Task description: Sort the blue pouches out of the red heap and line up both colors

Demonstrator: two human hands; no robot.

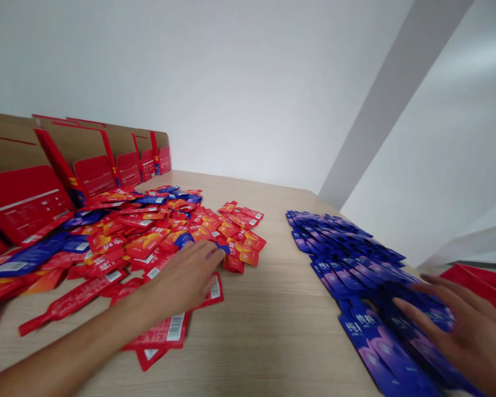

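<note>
While the left hand (pixel 192 270) bends over the right side of a loose heap of red-and-orange pouches (pixel 149 242), whether its fingers grip one cannot be told; the right hand (pixel 467 325), thumb and fingers apart, is over the near end of overlapping rows of blue-and-purple pouches (pixel 355 270), contact unclear, on the wood-grain counter (pixel 264 320). Open red cardboard boxes (pixel 95 173) line the far left, and something red (pixel 485 281) sits at the right edge. White barcode labels (pixel 176 327) and Chinese characters (pixel 360 322) mark pouches, fine print too blurred to read.
</note>
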